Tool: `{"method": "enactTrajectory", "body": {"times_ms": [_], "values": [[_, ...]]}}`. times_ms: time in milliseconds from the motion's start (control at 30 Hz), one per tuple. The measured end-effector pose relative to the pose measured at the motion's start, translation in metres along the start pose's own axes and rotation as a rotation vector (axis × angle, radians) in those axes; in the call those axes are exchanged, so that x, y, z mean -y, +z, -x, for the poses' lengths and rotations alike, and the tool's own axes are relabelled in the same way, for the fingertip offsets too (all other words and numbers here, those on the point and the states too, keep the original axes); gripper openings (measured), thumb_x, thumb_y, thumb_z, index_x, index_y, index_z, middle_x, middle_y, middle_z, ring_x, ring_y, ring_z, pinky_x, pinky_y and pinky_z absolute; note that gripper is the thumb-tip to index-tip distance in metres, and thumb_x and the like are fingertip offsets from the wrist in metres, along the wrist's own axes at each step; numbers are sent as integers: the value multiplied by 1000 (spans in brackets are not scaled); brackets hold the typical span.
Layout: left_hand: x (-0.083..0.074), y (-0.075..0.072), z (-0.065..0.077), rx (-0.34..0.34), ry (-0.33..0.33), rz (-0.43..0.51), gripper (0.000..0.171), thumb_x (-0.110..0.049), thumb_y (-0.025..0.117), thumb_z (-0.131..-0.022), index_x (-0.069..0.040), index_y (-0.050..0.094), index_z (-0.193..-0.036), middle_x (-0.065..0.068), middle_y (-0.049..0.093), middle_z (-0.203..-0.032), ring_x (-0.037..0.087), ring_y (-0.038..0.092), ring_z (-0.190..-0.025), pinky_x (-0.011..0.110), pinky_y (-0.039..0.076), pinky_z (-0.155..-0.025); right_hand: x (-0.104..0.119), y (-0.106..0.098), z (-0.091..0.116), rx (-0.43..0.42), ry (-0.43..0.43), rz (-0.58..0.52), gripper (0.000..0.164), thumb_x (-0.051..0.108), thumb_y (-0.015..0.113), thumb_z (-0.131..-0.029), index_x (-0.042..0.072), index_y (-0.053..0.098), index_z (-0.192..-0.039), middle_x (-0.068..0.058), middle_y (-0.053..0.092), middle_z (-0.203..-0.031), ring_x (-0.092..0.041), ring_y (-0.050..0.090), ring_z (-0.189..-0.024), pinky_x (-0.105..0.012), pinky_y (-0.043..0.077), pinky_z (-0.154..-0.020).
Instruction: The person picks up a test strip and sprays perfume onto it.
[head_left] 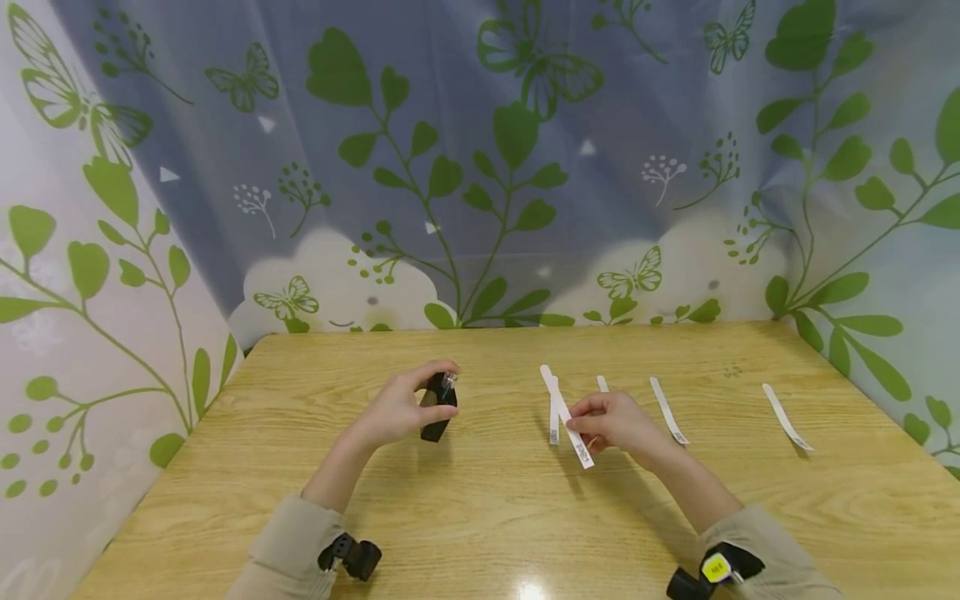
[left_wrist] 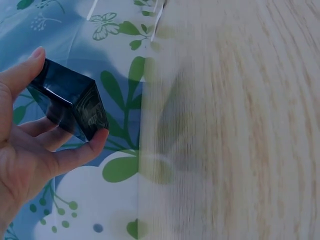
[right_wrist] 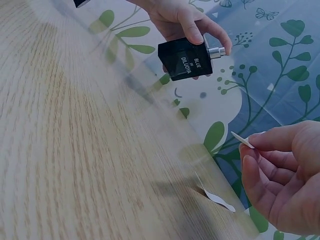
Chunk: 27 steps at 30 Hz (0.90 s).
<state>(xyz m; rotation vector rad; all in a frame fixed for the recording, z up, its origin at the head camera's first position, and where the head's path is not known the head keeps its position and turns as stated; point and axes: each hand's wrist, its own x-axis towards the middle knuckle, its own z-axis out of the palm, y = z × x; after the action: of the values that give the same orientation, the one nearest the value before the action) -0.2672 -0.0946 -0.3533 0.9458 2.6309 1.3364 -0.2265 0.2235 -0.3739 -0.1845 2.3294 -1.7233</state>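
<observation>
My left hand [head_left: 397,408] grips a dark square perfume bottle [right_wrist: 185,60] clear of the table, a fingertip on its silver spray nozzle [right_wrist: 216,52]. White lettering shows on the bottle's face in the right wrist view; its cap is off. In the left wrist view the bottle's dark base [left_wrist: 91,110] faces the camera. To the right, my right hand [head_left: 613,419] pinches a white paper strip [head_left: 558,398] with printed marks at its near end. Beneath it another white strip [head_left: 554,429] lies on the table, partly covered in the head view.
Further white strips lie to the right on the wooden table [head_left: 480,517]: one partly behind the right hand [head_left: 602,382], a curved one [head_left: 665,408] and another [head_left: 785,417] farthest right. A patterned curtain [head_left: 480,167] hangs along the table's back edge.
</observation>
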Motion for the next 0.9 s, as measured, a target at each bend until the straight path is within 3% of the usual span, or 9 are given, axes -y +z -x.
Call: {"method": "enactTrajectory", "body": {"times_ms": [233, 500, 900], "values": [[2, 1, -1, -10, -30, 15, 50, -22, 70, -85, -21, 49, -130, 8, 53, -126, 35, 46, -120, 55, 38, -94, 3, 2, 1, 9, -4, -6, 21, 6, 62, -88, -11, 59, -100, -4, 60, -72, -13, 56, -63, -28, 51, -56], [2, 1, -1, -11, -36, 43, 49, -17, 71, -83, -19, 50, -127, 8, 52, -124, 33, 45, -120, 53, 37, -97, 3, 2, 2, 2, 1, -5, 21, 6, 62, -88, -11, 59, -100, -4, 59, -72, -13, 56, -63, -28, 51, -56], [4, 2, -3, -9, -50, 86, 47, -17, 71, -84, -19, 50, -126, 9, 51, -125, 34, 44, -121, 55, 41, -90, -2, 0, 2, 6, -3, -2, 22, 6, 62, -88, -11, 59, -101, -4, 60, -73, -14, 57, -64, -30, 52, -57]]}}
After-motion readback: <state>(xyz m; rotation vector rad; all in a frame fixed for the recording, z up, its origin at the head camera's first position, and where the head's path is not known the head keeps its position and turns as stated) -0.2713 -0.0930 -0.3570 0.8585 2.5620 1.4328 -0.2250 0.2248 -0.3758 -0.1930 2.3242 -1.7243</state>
